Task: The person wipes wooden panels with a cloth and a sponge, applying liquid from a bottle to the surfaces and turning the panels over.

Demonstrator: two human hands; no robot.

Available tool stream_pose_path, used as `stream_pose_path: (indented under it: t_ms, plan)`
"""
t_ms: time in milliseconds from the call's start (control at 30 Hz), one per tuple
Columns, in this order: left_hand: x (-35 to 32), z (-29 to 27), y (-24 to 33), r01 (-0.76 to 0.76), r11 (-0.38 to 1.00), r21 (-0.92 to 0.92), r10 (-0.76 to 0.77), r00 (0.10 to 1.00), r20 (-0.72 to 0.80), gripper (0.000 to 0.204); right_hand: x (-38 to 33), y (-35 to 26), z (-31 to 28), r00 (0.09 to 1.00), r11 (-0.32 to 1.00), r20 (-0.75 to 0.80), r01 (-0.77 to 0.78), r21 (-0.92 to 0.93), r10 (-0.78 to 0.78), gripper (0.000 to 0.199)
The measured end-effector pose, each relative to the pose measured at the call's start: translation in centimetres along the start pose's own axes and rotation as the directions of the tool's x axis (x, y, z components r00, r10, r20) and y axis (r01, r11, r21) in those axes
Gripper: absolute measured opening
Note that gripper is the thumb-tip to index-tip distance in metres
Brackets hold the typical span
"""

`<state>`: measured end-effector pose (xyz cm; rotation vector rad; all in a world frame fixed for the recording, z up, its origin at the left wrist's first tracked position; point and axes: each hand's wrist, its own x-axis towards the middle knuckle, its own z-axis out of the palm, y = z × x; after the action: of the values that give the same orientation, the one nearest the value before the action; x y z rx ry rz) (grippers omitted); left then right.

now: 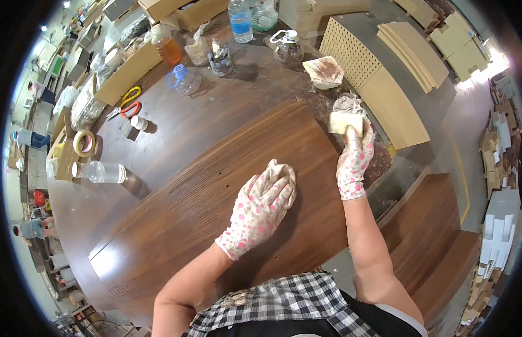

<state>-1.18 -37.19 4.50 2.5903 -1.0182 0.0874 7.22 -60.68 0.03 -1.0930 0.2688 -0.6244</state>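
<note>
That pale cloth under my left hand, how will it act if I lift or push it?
The cloth is probably floppy, since its visible edge is creased and folded. It's likely light, since little of it shows beyond your left hand. Pushed along the board, it may bunch rather than roll, as it looks crumpled.

My brown worktable [176,123].
On it I have wood-grain panels [199,208], red-handled scissors [126,114] and a clear bottle [103,172].

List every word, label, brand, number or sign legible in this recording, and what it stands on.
None can be read.
Blue label on the clear bottle: too small and blurred.
Brown board: no lettering visible.
Sponge in the right hand: no lettering visible.
</note>
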Motion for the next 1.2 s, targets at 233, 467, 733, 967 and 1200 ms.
stream_pose_path:
  t_ms: [233, 467, 733, 967, 1200]
  plan:
    - [11.5, 1.8, -1.5, 0.014, 0.984, 0.179, -0.001, 0.997, -0.075, 0.058, 0.4, -0.2, 0.6, 0.999, 0.993, 0.027, -0.014, -0.120, 0.017, 0.053]
    - [6.5, 2.6, 2.4, -0.084, 0.995, -0.044, 0.082, 0.996, -0.043, 0.049, -0.4, -2.6, 1.5, 0.997, 0.994, 0.013, -0.077, -0.078, 0.078, 0.054]
    - [8.9, 2.9, 2.0, 0.026, 0.999, -0.027, -0.028, 0.996, -0.084, 0.046, 0.6, -2.9, 1.1, 0.995, 0.983, 0.084, 0.060, -0.174, -0.045, 0.064]
    - [-2.8, -0.7, -0.4, 0.295, 0.953, -0.072, -0.303, 0.911, -0.279, 0.041, -0.3, -4.3, 6.5, 0.843, 0.971, 0.537, 0.098, -0.216, 0.035, 0.056]
    - [-5.5, -1.1, -0.7, 0.319, 0.937, -0.144, -0.349, 0.886, -0.306, 0.048, -1.7, 0.4, 9.8, 0.456, 0.478, 0.695, -0.859, 0.182, 0.555, 0.040]
